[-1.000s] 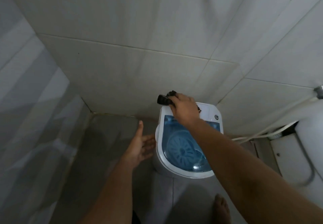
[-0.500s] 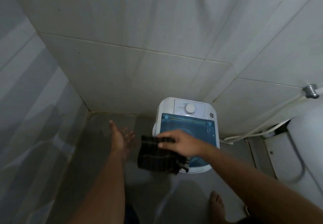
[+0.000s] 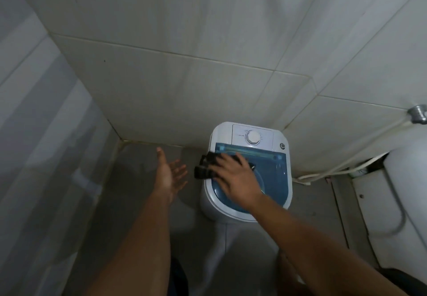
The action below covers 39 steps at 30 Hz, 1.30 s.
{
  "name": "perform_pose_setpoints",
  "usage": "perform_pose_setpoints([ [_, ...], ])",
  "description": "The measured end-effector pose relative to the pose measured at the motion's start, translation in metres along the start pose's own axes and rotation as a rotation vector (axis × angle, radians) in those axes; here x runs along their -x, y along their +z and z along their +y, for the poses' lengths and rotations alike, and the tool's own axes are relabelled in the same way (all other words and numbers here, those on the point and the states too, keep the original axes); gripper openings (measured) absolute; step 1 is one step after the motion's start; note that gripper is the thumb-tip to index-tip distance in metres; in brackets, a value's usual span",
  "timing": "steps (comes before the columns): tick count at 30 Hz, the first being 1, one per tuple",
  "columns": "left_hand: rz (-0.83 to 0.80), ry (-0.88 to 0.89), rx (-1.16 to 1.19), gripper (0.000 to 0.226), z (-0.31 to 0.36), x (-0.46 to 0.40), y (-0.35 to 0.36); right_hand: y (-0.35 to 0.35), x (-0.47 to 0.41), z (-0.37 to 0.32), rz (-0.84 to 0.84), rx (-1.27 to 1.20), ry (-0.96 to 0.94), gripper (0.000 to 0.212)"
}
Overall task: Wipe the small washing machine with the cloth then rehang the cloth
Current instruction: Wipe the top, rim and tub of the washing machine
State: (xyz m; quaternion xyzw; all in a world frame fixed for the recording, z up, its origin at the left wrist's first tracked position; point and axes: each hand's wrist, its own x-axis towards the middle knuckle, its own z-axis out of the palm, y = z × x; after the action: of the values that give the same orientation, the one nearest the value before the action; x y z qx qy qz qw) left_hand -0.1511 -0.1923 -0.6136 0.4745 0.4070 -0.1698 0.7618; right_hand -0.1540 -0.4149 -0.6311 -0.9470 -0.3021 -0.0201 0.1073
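Nearest us, our two forearms reach forward and down over the floor (image 3: 129, 203). Our left hand (image 3: 169, 175) hangs beside the washer (image 3: 280, 197), palm up, fingers spread apart, holding nothing and touching nothing. Our right hand (image 3: 235, 180) lies flat on the washer's blue lid (image 3: 276, 175), fingers splayed and pressing the dark cloth (image 3: 205, 167) down against the lid's left edge; part of the cloth spills over the white rim on that side. The hand pins the cloth more than it grips it.

Beyond the hand, the white panel with its dial (image 3: 253, 136) sits bare at the back of the washer, close against the tiled wall (image 3: 184, 76). To the right a hose (image 3: 328, 173) runs along the wall's foot.

We judge ourselves in the middle of the wiping. The cloth is on the lid, so that surface is being covered now, but we cannot tell which parts are already clean; nothing shows as wet or streaked in this dim light. The sides of the body look untouched by the cloth at this moment. The rehanging is all still to do, and no hook or rail for it appears in view.
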Motion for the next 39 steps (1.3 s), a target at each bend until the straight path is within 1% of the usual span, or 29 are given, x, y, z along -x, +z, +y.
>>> perform_pose_setpoints([
  [2, 0.005, 0.018, -0.008, 0.097, 0.0, 0.003, 0.001, 0.009, 0.023, -0.016, -0.028, -0.006, -0.159, 0.033],
  [4, -0.006, 0.033, -0.034, 0.097, -0.002, 0.009, 0.0, 0.006, 0.046, -0.027, -0.102, 0.026, -0.278, 0.033],
  [5, -0.014, 0.034, -0.051, 0.097, -0.002, 0.013, 0.0, 0.0, 0.054, -0.032, -0.187, 0.048, -0.321, 0.034],
  [7, -0.024, 0.024, -0.087, 0.098, -0.004, 0.021, 0.0, -0.015, 0.065, -0.043, -0.43, 0.094, -0.392, 0.034],
  [8, -0.032, 0.017, -0.104, 0.098, -0.005, 0.025, 0.001, -0.023, 0.071, -0.047, -0.542, 0.095, -0.402, 0.031],
  [9, -0.041, 0.015, -0.121, 0.098, -0.006, 0.028, 0.002, -0.032, 0.076, -0.048, -0.617, 0.078, -0.383, 0.029],
  [10, -0.054, 0.014, -0.142, 0.097, -0.008, 0.031, 0.004, -0.041, 0.082, -0.042, -0.65, 0.018, -0.323, 0.029],
  [11, -0.069, 0.011, -0.168, 0.096, -0.009, 0.034, 0.006, -0.051, 0.088, -0.033, -0.655, -0.099, -0.22, 0.031],
  [12, -0.087, 0.005, -0.196, 0.096, -0.011, 0.037, 0.01, -0.063, 0.095, -0.019, -0.629, -0.248, -0.083, 0.033],
  [13, -0.099, -0.002, -0.218, 0.095, -0.012, 0.039, 0.011, -0.075, 0.099, -0.004, -0.565, -0.397, 0.063, 0.033],
  [14, -0.106, -0.01, -0.236, 0.095, -0.013, 0.04, 0.013, -0.086, 0.102, 0.012, -0.462, -0.522, 0.199, 0.032],
  [16, -0.111, -0.022, -0.267, 0.095, -0.016, 0.042, 0.018, -0.105, 0.109, 0.047, -0.166, -0.649, 0.438, 0.031],
  [18, -0.112, -0.026, -0.282, 0.096, -0.018, 0.043, 0.022, -0.106, 0.117, 0.084, 0.105, -0.624, 0.622, 0.033],
  [19, -0.115, -0.029, -0.29, 0.097, -0.019, 0.043, 0.023, -0.099, 0.12, 0.099, 0.199, -0.574, 0.702, 0.034],
  [20, -0.12, -0.031, -0.3, 0.098, -0.019, 0.042, 0.025, -0.087, 0.124, 0.109, 0.254, -0.532, 0.778, 0.038],
  [22, -0.137, -0.039, -0.323, 0.101, -0.021, 0.041, 0.027, -0.056, 0.132, 0.108, 0.284, -0.521, 0.885, 0.044],
  [24, -0.156, -0.05, -0.345, 0.1, -0.023, 0.041, 0.029, -0.026, 0.141, 0.078, 0.324, -0.529, 0.932, 0.041],
  [27, -0.17, -0.055, -0.386, 0.096, -0.024, 0.039, 0.032, 0.004, 0.155, 0.027, 0.469, -0.345, 0.97, 0.046],
  [29, -0.166, -0.057, -0.409, 0.094, -0.025, 0.036, 0.031, 0.016, 0.162, 0.003, 0.524, -0.31, 0.989, 0.046],
  [31, -0.166, -0.053, -0.423, 0.095, -0.025, 0.032, 0.029, 0.023, 0.164, -0.021, 0.537, -0.347, 1.041, 0.045],
  [32, -0.166, -0.052, -0.423, 0.094, -0.026, 0.031, 0.028, 0.026, 0.166, -0.033, 0.515, -0.344, 1.047, 0.046],
  [33, -0.167, -0.053, -0.425, 0.094, -0.026, 0.029, 0.028, 0.027, 0.167, -0.045, 0.477, -0.326, 1.01, 0.048],
  [34, -0.169, -0.055, -0.426, 0.093, -0.027, 0.028, 0.027, 0.026, 0.17, -0.055, 0.426, -0.323, 0.927, 0.05],
  [37, -0.172, -0.061, -0.423, 0.089, -0.028, 0.025, 0.028, 0.015, 0.178, -0.075, 0.308, -0.487, 0.575, 0.052],
  [38, -0.172, -0.062, -0.421, 0.088, -0.028, 0.024, 0.027, 0.007, 0.177, -0.077, 0.318, -0.56, 0.532, 0.051],
  [39, -0.174, -0.063, -0.424, 0.088, -0.028, 0.024, 0.027, -0.003, 0.174, -0.074, 0.365, -0.625, 0.543, 0.05],
])
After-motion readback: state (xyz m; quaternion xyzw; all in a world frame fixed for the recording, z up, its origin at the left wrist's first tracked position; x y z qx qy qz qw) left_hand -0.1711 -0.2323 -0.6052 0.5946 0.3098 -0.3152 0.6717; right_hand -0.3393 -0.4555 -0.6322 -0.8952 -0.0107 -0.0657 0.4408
